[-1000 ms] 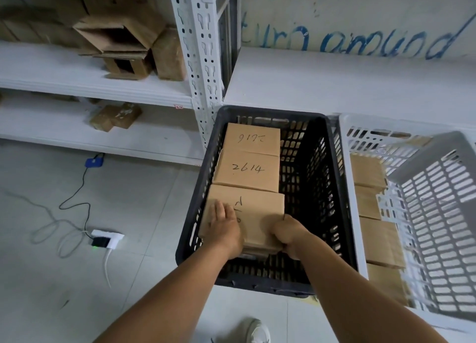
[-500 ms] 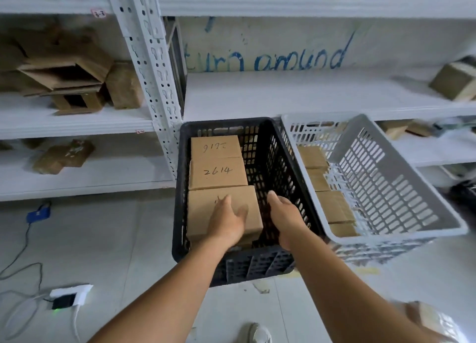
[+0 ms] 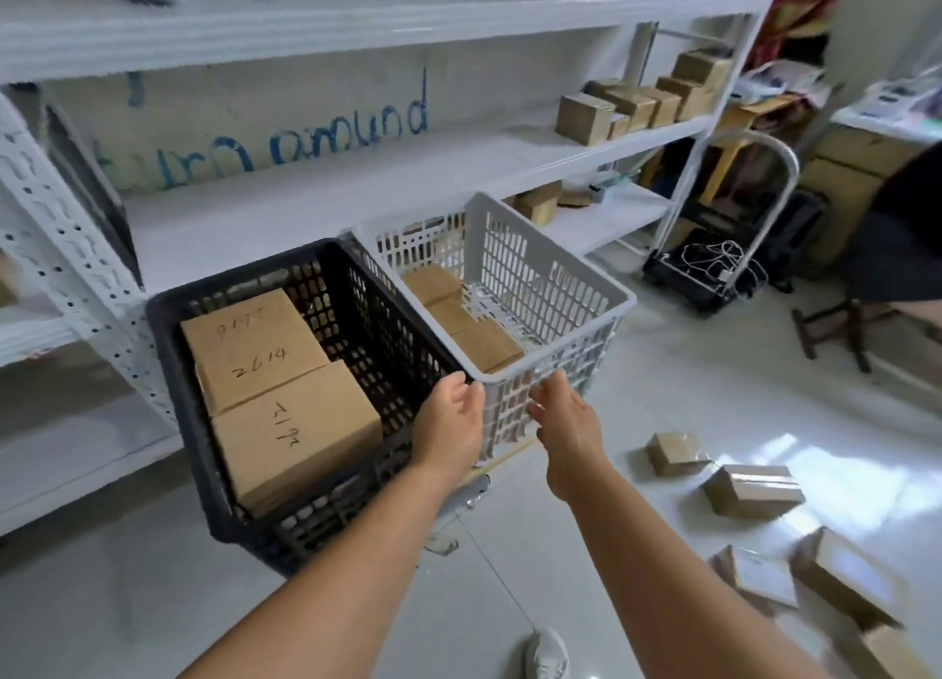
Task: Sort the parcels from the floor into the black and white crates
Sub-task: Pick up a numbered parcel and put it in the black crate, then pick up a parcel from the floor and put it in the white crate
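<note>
Both hands hover empty, fingers loosely spread — the left hand [image 3: 453, 418] over the near right corner of the black crate [image 3: 173, 372], the right hand [image 3: 568, 418] before the white crate [image 3: 606, 291] beside it. 3 brown parcels [image 3: 295, 434] fill the black crate's left side; more lie in the white one. Other parcels [image 3: 754, 490] sit scattered on the floor [image 3: 560, 551] at right.

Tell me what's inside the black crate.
The black crate holds three brown parcels in a row, numbers handwritten on top. Whatever lies beneath them is covered.
</note>
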The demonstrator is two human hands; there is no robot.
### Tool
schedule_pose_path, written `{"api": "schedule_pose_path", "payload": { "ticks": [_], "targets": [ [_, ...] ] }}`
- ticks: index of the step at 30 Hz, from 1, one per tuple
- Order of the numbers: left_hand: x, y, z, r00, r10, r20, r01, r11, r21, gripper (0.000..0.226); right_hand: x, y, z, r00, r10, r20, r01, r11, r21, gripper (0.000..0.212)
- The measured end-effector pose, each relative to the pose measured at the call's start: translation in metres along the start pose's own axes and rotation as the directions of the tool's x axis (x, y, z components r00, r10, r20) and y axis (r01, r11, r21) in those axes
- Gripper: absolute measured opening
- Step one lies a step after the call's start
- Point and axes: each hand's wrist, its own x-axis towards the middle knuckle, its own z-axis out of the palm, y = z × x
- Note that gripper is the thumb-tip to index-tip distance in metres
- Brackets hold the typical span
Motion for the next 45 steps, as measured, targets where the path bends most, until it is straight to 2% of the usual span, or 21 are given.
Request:
{"api": "schedule_pose_path", "payload": {
  "ticks": [5, 14, 19, 25, 29, 33, 39, 43, 45],
  "targets": [
    [-0.011, 0.013, 0.058, 0.991, 0.028, 0.131, -0.030, 0.999, 0.016, 0.043, 0.001, 0.006, -0.062, 0.991, 0.031, -0.127, -0.020, 0.996, 0.091, 0.032],
    [-0.031, 0.035, 0.197, 0.936, 0.003, 0.353, -0.052, 0.990, 0.130, 0.043, 0.029, 0.026, -0.198, 0.934, 0.174, -0.312, -0.087, 0.958, 0.272, 0.040],
    [-0.040, 0.054, 0.285, 0.903, -0.027, 0.428, -0.068, 0.976, 0.206, 0.043, 0.054, 0.031, -0.284, 0.890, 0.251, -0.380, -0.121, 0.934, 0.335, 0.030],
    [-0.053, 0.076, 0.383, 0.843, -0.112, 0.526, -0.020, 0.971, 0.239, 0.044, 0.086, 0.034, -0.383, 0.835, 0.326, -0.442, -0.137, 0.903, 0.407, 0.049],
    [-0.059, 0.080, 0.438, 0.794, -0.160, 0.586, -0.002, 0.964, 0.267, 0.029, 0.101, 0.046, -0.435, 0.791, 0.365, -0.491, -0.146, 0.892, 0.428, 0.055],
    [-0.061, 0.072, 0.482, 0.733, -0.234, 0.639, 0.059, 0.957, 0.283, 0.022, 0.110, 0.059, -0.475, 0.749, 0.418, -0.513, -0.148, 0.862, 0.486, 0.044],
    [-0.044, 0.065, 0.540, 0.690, -0.319, 0.650, 0.142, 0.940, 0.310, 0.033, 0.131, 0.075, -0.520, 0.672, 0.486, -0.558, -0.157, 0.831, 0.534, 0.025],
    [-0.017, 0.067, 0.573, 0.660, -0.345, 0.667, 0.162, 0.933, 0.322, 0.033, 0.160, 0.073, -0.537, 0.644, 0.520, -0.561, -0.170, 0.812, 0.558, 0.036],
    [0.002, 0.068, 0.591, 0.642, -0.371, 0.671, 0.180, 0.924, 0.338, 0.033, 0.180, 0.073, -0.545, 0.628, 0.537, -0.563, -0.190, 0.807, 0.558, 0.034]
  ]
}}
